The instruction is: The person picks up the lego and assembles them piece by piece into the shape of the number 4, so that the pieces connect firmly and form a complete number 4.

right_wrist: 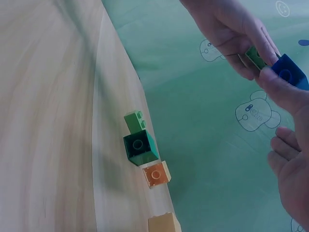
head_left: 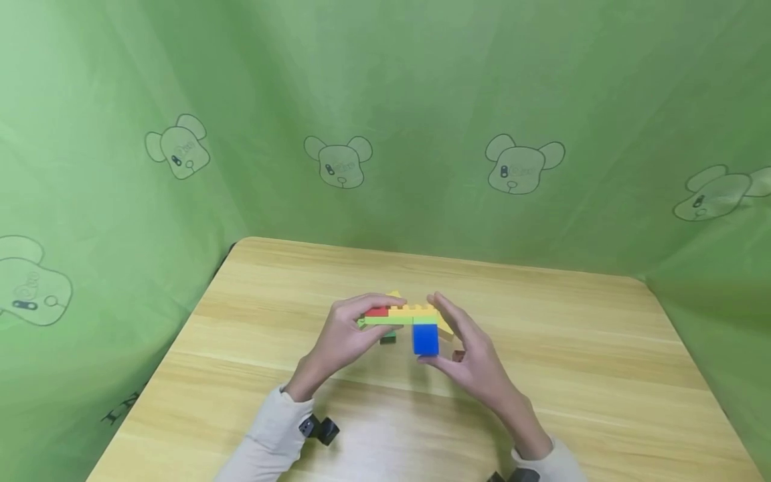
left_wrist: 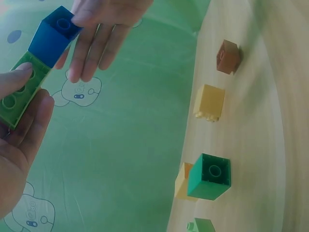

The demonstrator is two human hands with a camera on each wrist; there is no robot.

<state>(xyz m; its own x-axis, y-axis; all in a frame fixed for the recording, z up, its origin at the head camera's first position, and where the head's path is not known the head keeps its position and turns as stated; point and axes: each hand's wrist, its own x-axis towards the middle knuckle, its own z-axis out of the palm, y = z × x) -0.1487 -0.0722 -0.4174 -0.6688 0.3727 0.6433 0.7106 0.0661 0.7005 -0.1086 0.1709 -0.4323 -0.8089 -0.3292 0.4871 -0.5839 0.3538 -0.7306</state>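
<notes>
In the head view, several toy building bricks are joined into one piece held above the table. Its long light green layer carries a red brick and a yellow studded brick. Beneath the right end sits a blue brick, whose hollow underside shows in the left wrist view. My left hand grips the left end between thumb and fingers. With thumb under the blue brick and index finger at the top by the yellow one, my right hand pinches the right end; its other fingers extend straight.
Loose bricks lie on the wooden table beyond the hands: a brown one, a yellow one, a dark green one beside another yellow one, and a light green one. Green curtain surrounds the table.
</notes>
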